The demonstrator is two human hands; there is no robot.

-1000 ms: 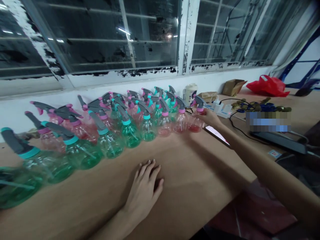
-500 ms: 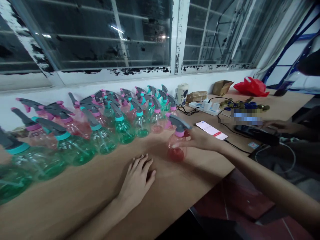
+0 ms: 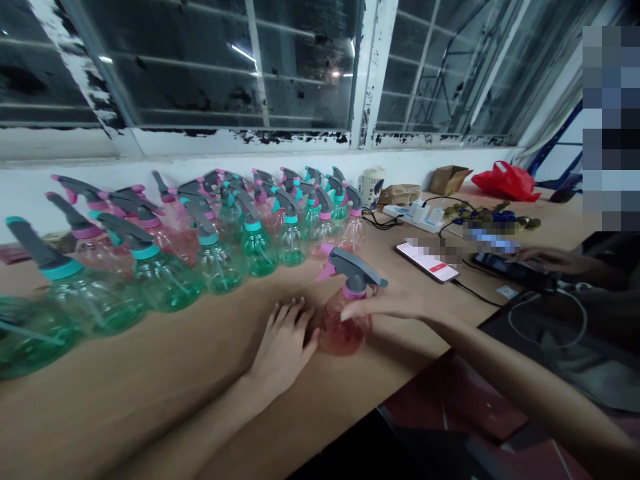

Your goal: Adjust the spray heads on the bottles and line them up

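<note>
In the head view, the red spray bottle [image 3: 345,330] is upright at the tabletop [image 3: 215,353]; I cannot tell if its base touches. The right hand [image 3: 385,307] curls around its right side, gripping its body. Left of the bottle, the left hand [image 3: 285,343] lies palm down, fingers loosely spread, holding nothing. Other spray bottles [image 3: 260,253] stand behind and left of it, a phone [image 3: 425,261] to its right.

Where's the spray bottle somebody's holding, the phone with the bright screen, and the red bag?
Held spray bottle [image 3: 337,331]: head view, on its round body.
Bright-screened phone [image 3: 425,261]: head view, on its screen.
Red bag [image 3: 506,183]: head view, on its crumpled middle.
</note>
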